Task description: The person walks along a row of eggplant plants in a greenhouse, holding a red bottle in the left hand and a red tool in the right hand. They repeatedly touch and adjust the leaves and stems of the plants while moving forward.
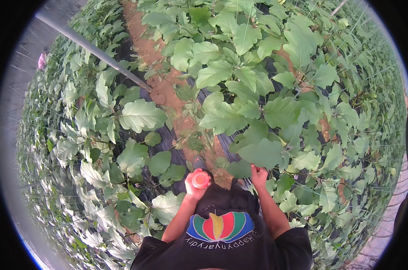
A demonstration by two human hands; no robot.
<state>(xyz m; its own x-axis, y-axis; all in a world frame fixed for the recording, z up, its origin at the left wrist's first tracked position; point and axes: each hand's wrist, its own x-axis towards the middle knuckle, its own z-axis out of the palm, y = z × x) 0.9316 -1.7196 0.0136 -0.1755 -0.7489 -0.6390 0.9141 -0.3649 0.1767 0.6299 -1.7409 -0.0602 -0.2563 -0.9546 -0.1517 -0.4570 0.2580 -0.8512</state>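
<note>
My left hand (pixel 194 191) is wrapped around a small red plastic container (pixel 200 179), seen from above with its round top facing up. My right hand (pixel 259 176) is beside it to the right, fingers curled and thumb and forefinger together. Those fingertips meet the lower edge of a broad eggplant leaf (pixel 263 153). Whether they pinch the leaf, a stem or some small thing cannot be made out. A pale purple flower (pixel 295 177) shows among the leaves to the right of that hand.
Eggplant rows flank a reddish soil path (pixel 163 91), with black plastic mulch (pixel 168 138) along its sides. A slanting metal pole (pixel 96 50) stands at left. Thin green strings (pixel 325 192) run through the plants. Something pink (pixel 42 61) shows at far left.
</note>
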